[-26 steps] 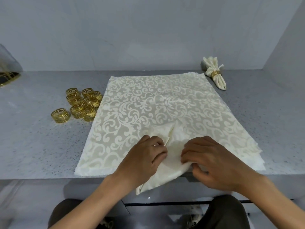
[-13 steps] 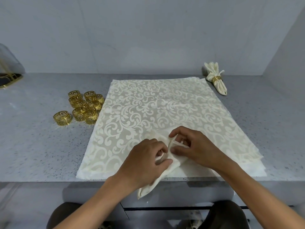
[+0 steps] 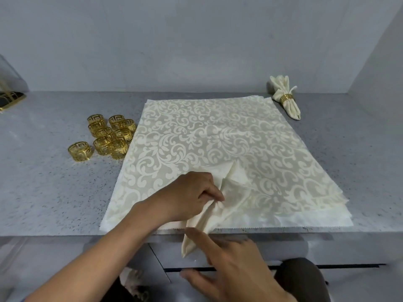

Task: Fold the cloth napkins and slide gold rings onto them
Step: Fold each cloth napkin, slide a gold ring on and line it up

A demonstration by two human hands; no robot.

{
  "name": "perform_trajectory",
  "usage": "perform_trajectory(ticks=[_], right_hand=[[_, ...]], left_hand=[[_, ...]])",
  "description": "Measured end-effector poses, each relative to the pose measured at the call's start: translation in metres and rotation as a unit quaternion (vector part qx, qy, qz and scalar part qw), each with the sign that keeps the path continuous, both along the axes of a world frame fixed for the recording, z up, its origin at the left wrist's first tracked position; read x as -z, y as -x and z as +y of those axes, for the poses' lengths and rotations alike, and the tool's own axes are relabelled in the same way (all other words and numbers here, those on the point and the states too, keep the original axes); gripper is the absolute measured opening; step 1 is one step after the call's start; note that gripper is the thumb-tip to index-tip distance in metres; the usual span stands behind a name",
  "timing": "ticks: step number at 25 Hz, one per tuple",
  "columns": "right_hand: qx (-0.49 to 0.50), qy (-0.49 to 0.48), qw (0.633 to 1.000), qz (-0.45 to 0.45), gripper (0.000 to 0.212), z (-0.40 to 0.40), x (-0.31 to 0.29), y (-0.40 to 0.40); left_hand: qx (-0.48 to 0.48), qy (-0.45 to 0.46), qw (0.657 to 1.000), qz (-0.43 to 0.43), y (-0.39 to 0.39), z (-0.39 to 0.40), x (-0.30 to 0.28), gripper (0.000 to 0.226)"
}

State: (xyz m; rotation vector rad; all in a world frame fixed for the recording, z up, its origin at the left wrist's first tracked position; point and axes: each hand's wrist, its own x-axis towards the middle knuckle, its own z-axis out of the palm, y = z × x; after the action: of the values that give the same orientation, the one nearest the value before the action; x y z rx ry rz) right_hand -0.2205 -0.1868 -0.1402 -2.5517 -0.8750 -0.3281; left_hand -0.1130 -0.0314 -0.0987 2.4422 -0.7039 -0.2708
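Two hands work at the counter's (image 3: 43, 192) near edge. The left hand (image 3: 192, 194) pinches a gathered cream napkin (image 3: 220, 201) lying on the napkin stack (image 3: 207, 136), its tail hanging over the edge. The right hand (image 3: 235, 264) hovers below, fingers spread. Gold rings (image 3: 109, 132) cluster left of the stack.

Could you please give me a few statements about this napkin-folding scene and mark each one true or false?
1. The left hand pinches the gathered cream cloth napkin. True.
2. The right hand holds a gold ring. False: it holds nothing, fingers straight.
3. The loose openwork gold rings sit left of the flat cream damask napkin stack. True.
4. No napkin is finished. False: one ringed rolled cream napkin lies at the far right.
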Motion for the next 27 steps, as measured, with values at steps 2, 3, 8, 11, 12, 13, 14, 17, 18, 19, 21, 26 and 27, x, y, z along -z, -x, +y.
perform_trajectory(ticks=[2, 3, 8, 11, 12, 13, 14, 17, 18, 19, 21, 26, 27], right_hand=[[0.037, -0.019, 0.999, 0.008, 0.038, 0.011, 0.005, 0.0], [0.061, -0.041, 0.997, 0.005, 0.029, 0.013, 0.004, -0.001], [0.13, -0.056, 0.989, 0.043, 0.01, -0.046, -0.028, -0.008], [0.169, -0.079, 0.978, 0.09, 0.012, -0.113, -0.056, -0.054], [0.163, -0.106, 0.976, 0.099, 0.018, -0.125, -0.058, -0.067], [0.155, -0.133, 0.972, 0.117, 0.017, -0.13, -0.057, -0.074], [0.149, -0.138, 0.971, 0.128, 0.015, -0.127, -0.051, -0.077], [0.137, -0.046, 0.985, 0.091, 0.028, -0.109, -0.019, -0.07], [0.128, -0.033, 0.99, 0.054, 0.033, -0.108, -0.011, -0.067], [0.122, -0.029, 0.992, 0.012, 0.037, -0.109, -0.005, -0.066], [0.113, -0.006, 0.991, -0.076, 0.038, -0.111, 0.002, -0.063], [0.063, -0.003, 0.989, -0.131, 0.027, -0.108, 0.009, -0.062], [0.063, -0.019, 0.99, -0.123, 0.025, -0.109, 0.008, -0.063]], left_hand=[[0.012, -0.017, 1.0, 0.014, -0.007, -0.001, -0.005, 0.026], [0.015, -0.024, 0.999, 0.016, -0.009, -0.001, -0.007, 0.027], [0.048, -0.073, 0.992, -0.087, -0.013, 0.0, -0.005, 0.017], [0.049, -0.065, 0.979, -0.186, -0.012, -0.011, 0.004, 0.022], [0.036, -0.06, 0.977, -0.201, -0.01, -0.016, 0.009, 0.027], [0.02, -0.053, 0.976, -0.209, -0.009, -0.019, 0.013, 0.032], [0.004, -0.046, 0.977, -0.21, -0.007, -0.019, 0.017, 0.037], [-0.011, -0.016, 0.98, -0.199, -0.004, -0.01, 0.024, 0.045], [-0.005, -0.002, 0.982, -0.189, -0.005, -0.005, 0.025, 0.043], [0.003, 0.011, 0.984, -0.176, -0.006, 0.0, 0.024, 0.038], [0.015, 0.033, 0.988, -0.152, -0.009, 0.008, 0.025, 0.023], [0.002, 0.085, 0.987, -0.137, -0.009, 0.015, 0.027, 0.014], [0.001, 0.091, 0.987, -0.135, -0.008, 0.016, 0.027, 0.013]])
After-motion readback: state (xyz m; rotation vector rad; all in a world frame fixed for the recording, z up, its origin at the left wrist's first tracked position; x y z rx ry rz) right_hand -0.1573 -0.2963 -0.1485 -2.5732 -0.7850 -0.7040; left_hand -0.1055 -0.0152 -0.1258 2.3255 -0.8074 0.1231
